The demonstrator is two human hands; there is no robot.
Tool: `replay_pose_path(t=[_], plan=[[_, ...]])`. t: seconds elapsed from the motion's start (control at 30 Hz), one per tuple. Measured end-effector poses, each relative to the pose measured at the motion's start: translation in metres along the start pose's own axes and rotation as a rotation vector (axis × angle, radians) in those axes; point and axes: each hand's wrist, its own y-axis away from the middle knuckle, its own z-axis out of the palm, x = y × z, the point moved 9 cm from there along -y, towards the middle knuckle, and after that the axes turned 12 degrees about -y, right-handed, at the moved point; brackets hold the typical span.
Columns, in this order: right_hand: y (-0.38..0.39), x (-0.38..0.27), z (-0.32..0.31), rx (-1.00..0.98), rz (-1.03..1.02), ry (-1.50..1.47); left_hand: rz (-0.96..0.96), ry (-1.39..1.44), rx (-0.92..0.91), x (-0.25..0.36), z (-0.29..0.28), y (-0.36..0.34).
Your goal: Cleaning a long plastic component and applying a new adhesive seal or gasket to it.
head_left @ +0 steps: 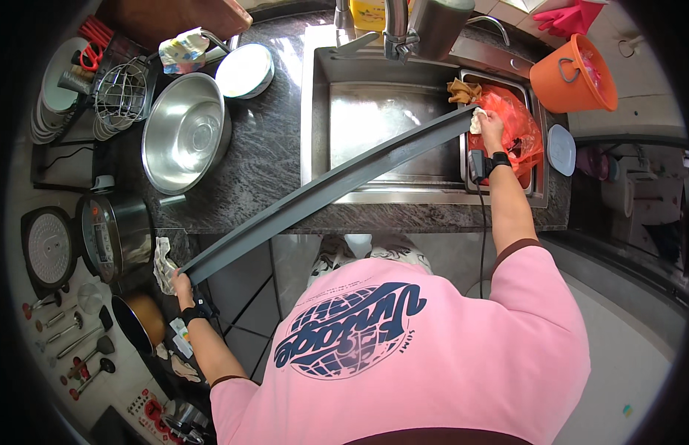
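Note:
A long grey channel-shaped strip slants across the counter edge and over the sink. My left hand is closed around its lower left end, past the counter's front edge. A crumpled whitish cloth or paper shows beside that hand. At the strip's upper right end, my right hand is closed on a small white cloth or tissue pressed against the strip. Below this hand lies a red plastic bag in the small right basin, with a brown cloth at its corner.
The steel sink lies under the strip, with a faucet behind it. An orange bucket stands at right. A steel bowl, a round white container and a dish rack occupy the left counter, near a rice cooker.

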Motion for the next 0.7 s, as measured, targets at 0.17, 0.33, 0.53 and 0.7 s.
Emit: replay_pose_path(t=[0.17,0.33,0.53,0.7], plan=[[0.010,0.001,-0.002,-0.026,0.221,-0.469,-0.085,-0.048,-0.015,-0.008,0.001,-0.002],[0.004,-0.011,-0.019,0.055,0.068,-0.129,-0.133,0.021,-0.039,0.028,0.009,0.014],[0.007,0.004,-0.023,0.061,0.104,-0.075,-0.067,-0.012,-0.015,0.040,0.001,0.023],[0.011,-0.005,-0.044,-0.134,0.334,-0.101,-0.010,0.115,-0.002,0.040,-0.005,0.023]])
